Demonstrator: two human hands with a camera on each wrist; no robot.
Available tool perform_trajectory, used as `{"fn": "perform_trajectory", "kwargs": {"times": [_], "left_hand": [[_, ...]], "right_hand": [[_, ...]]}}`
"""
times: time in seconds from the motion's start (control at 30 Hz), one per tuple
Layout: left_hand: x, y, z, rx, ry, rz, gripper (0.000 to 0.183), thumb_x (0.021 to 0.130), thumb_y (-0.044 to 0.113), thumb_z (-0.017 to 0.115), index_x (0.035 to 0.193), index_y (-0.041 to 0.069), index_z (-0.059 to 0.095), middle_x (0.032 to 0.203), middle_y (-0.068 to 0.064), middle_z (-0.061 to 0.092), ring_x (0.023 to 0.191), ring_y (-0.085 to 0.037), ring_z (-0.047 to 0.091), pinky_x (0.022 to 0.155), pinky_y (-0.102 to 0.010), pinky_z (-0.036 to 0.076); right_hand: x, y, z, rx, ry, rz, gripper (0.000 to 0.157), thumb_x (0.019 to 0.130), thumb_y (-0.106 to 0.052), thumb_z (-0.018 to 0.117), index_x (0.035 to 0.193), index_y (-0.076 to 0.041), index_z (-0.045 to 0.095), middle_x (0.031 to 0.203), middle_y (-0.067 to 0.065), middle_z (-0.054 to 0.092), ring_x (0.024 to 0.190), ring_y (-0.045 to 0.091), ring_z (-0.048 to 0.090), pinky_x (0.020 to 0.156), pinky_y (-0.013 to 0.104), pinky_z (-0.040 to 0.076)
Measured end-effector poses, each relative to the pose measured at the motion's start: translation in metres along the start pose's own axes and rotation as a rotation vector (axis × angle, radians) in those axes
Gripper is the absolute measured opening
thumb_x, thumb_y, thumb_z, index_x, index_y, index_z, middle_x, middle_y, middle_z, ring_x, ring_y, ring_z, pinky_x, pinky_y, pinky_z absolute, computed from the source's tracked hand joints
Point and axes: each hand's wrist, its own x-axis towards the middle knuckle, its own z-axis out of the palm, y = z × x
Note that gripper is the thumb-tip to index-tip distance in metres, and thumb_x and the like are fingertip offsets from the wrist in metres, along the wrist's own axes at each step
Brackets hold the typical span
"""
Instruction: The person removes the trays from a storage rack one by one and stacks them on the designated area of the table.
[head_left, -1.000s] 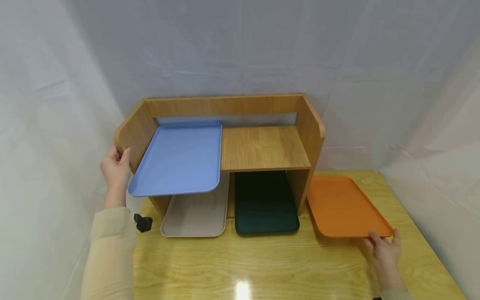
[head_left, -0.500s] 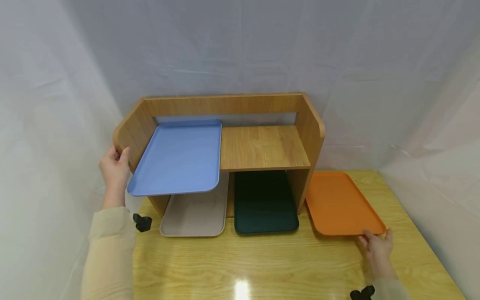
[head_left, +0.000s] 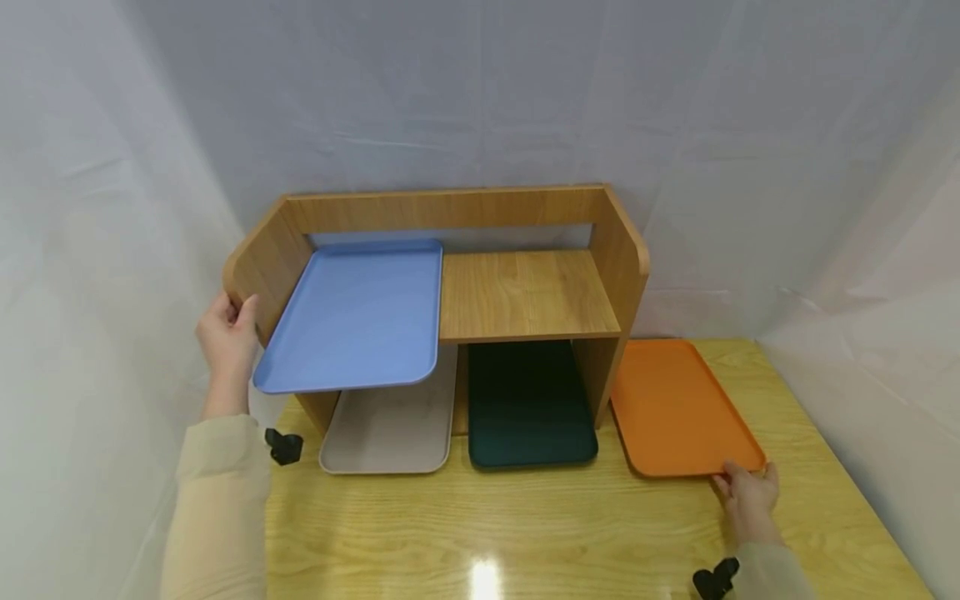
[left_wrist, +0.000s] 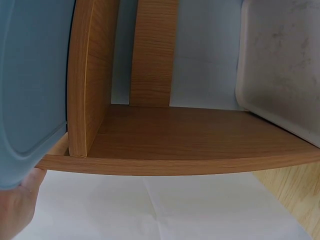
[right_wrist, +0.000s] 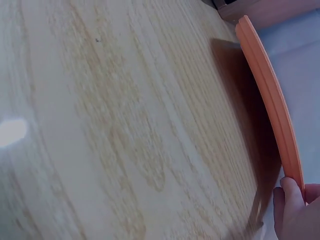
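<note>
My left hand grips the front edge of the left side panel of a wooden desktop shelf. Beside it, a blue tray lies on the upper board, its near end jutting past the edge. At the right, my right hand pinches the near right corner of an orange tray, which is alongside the shelf. In the right wrist view, the tray's rim stands above the table with a shadow under it, and the thumb presses on that rim.
Under the shelf, a beige tray occupies the left compartment and a dark green tray the right one; both stick out in front. The wood-grain table carries everything. White sheeting hangs behind and at both sides.
The right hand and the orange tray have shifted a little left, and the tray's far end sits slightly farther back. My left hand keeps its grip on the panel; the other trays stay put.
</note>
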Motion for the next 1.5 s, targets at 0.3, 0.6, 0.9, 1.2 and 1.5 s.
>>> {"fn": "perform_trajectory", "kwargs": {"times": [0.3, 0.6, 0.9, 1.2, 1.5], "left_hand": [[-0.001, 0.0, 0.002, 0.007, 0.024, 0.02, 0.029, 0.087, 0.018, 0.054, 0.103, -0.006, 0.059, 0.098, -0.018, 0.06, 0.073, 0.003, 0.049, 0.062, -0.011, 0.039], [0.0, -0.001, 0.002, 0.015, 0.032, 0.027, 0.028, 0.087, 0.018, 0.054, 0.102, -0.006, 0.059, 0.095, -0.017, 0.06, 0.07, 0.005, 0.048, 0.061, -0.011, 0.038], [0.001, -0.002, 0.001, 0.014, 0.012, 0.012, 0.03, 0.088, 0.021, 0.054, 0.105, -0.003, 0.059, 0.1, -0.016, 0.06, 0.075, 0.002, 0.05, 0.063, -0.012, 0.04], [0.001, -0.005, 0.002, 0.021, 0.049, 0.051, 0.027, 0.086, 0.018, 0.056, 0.096, -0.006, 0.06, 0.083, -0.003, 0.06, 0.066, 0.003, 0.047, 0.057, -0.011, 0.037], [0.002, -0.006, 0.003, 0.013, 0.048, 0.049, 0.027, 0.086, 0.018, 0.056, 0.097, -0.007, 0.059, 0.089, -0.011, 0.06, 0.068, 0.004, 0.047, 0.059, -0.011, 0.037]], "right_hand": [[0.005, 0.003, 0.0, -0.004, 0.044, 0.039, 0.09, 0.082, 0.013, 0.044, 0.139, -0.029, -0.012, 0.144, 0.004, -0.011, 0.116, 0.012, 0.035, 0.08, 0.02, 0.042], [0.01, 0.007, -0.003, 0.031, 0.056, 0.024, 0.093, 0.08, 0.016, 0.045, 0.139, -0.03, -0.009, 0.144, 0.003, -0.01, 0.121, 0.016, 0.028, 0.081, 0.021, 0.04], [0.009, 0.008, -0.003, -0.017, 0.074, 0.009, 0.09, 0.081, 0.014, 0.047, 0.14, -0.028, -0.007, 0.145, 0.003, -0.006, 0.121, 0.015, 0.029, 0.082, 0.02, 0.04], [0.009, 0.011, -0.001, -0.098, 0.124, -0.004, 0.086, 0.08, 0.012, 0.047, 0.141, -0.023, -0.002, 0.145, 0.005, -0.001, 0.12, 0.016, 0.03, 0.077, 0.017, 0.043], [0.007, 0.01, 0.001, -0.205, 0.174, -0.013, 0.084, 0.078, 0.013, 0.047, 0.142, -0.016, 0.0, 0.144, 0.01, 0.006, 0.091, 0.01, 0.045, 0.065, 0.017, 0.047]]}}
